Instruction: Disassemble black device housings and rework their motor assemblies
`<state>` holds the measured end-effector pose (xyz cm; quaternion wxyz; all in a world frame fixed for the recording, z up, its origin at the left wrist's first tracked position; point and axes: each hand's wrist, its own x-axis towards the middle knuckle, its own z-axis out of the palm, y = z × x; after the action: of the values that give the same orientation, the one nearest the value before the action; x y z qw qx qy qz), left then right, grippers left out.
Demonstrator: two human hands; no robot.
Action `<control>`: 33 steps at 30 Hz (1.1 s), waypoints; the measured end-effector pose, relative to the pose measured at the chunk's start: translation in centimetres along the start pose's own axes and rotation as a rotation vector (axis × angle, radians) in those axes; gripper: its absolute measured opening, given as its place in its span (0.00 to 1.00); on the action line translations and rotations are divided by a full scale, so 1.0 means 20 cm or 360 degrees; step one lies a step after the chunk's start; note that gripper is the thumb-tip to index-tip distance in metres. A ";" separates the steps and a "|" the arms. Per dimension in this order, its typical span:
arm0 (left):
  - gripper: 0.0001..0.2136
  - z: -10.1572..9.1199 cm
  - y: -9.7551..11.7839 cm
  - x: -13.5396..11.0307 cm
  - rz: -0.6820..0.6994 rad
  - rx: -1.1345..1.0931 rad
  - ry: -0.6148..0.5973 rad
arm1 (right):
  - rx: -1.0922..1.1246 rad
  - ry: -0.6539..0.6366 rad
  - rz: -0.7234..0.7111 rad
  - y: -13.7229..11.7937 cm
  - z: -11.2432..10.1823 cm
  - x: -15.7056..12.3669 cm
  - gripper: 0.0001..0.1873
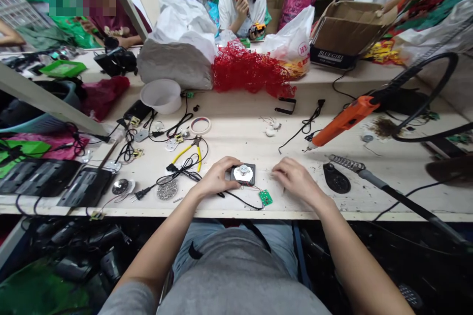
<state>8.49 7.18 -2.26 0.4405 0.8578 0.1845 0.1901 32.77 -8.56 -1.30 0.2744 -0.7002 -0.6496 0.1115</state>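
Observation:
My left hand (220, 177) is closed around the left side of a small black square housing (252, 168), thumb and fingers on opposite edges. On the housing sits a white plate with a round silver part (243, 169). Thin red wires lead from it to a green circuit board (265, 197) lying near the table edge, where a black cord also ends. To the right of the housing, apart from it, my right hand (295, 179) hovers low with its fingers pinched together; whatever they hold is too small to make out.
Yellow-handled pliers (187, 151), a metal scouring ball (167, 189) and a plugged cord lie left. An orange electric screwdriver (342, 123) hangs at right, above a black oval cover (336, 178) and a soldering iron in its coil holder (347, 161). Red netting (247, 70) and co-workers are beyond.

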 end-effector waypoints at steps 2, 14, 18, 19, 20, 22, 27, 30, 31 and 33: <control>0.26 0.00 -0.01 0.00 0.0047 -0.0020 0.0031 | 0.0092 0.0635 0.0166 0.01 -0.08 -0.03 0.05; 0.16 0.10 0.03 0.05 -0.0065 0.0058 0.0134 | 0.0719 0.1376 0.0457 0.06 -0.28 0.27 0.25; 0.14 0.11 0.04 0.05 -0.0094 0.0044 0.0127 | 0.0779 0.1340 0.0403 -0.11 -0.16 0.22 0.26; 0.15 0.11 0.03 0.05 -0.0103 0.0050 0.0125 | 0.0831 0.1317 0.0401 -0.16 -0.12 0.20 0.26; 0.15 0.11 0.03 0.05 -0.0112 0.0069 0.0138 | 0.0869 0.1297 0.0423 -0.21 -0.09 0.18 0.26; 0.19 0.11 0.03 0.04 -0.0116 0.0133 0.0195 | 0.0902 0.1262 0.0495 -0.28 -0.02 0.15 0.24; 0.23 0.08 0.03 -0.02 0.0004 0.0125 0.0231 | 0.0884 0.1118 0.0524 -0.31 0.01 0.12 0.23; 0.20 0.05 0.05 -0.04 0.0095 0.0130 0.0186 | 0.0541 0.1006 0.0517 -0.25 -0.02 0.07 0.22; 0.19 0.05 0.05 -0.04 0.0116 0.0151 0.0155 | 0.0388 0.0982 0.0503 -0.24 -0.02 0.05 0.23; 0.18 0.05 0.05 -0.02 0.0135 0.0186 0.0089 | 0.0153 0.0967 0.0475 -0.23 0.00 -0.02 0.23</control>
<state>8.81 5.76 -1.95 0.3760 0.8834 0.1708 0.2214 28.85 -8.87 1.00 0.4687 -0.7750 -0.4226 -0.0329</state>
